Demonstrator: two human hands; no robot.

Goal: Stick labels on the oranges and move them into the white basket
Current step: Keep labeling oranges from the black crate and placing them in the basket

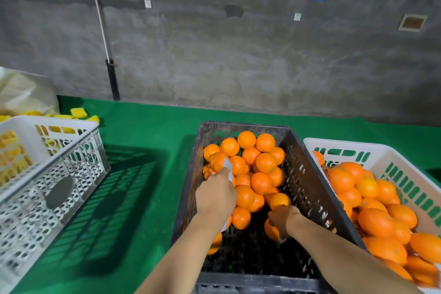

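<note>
- Pinching a strip of white label backing [228,169], the fingers of the left hand [216,194] are closed on the paper just above the pile in the dark crate [307,188].
- An orange [272,230] low in the crate is covered by the right hand [282,221]; its fingers are curled down around the fruit, though it cannot be told whether the fruit is gripped firmly or only touched.
- The unlabelled oranges [261,162] are heaped toward the far end of the crate, touching one another, with the near end of the crate floor bare.
- The white basket [381,157] is set just beside the crate on the right, on the green counter [148,131], and is already well filled with oranges.
- A second white basket [47,150], well apart to the left, holds yellow pieces.
- Each orange is judged firm, round and fairly heavy for its size, with a waxy skin that may slip; it is best cupped around its middle from above.
- The label strip is judged light and limp, best held by its edge.
</note>
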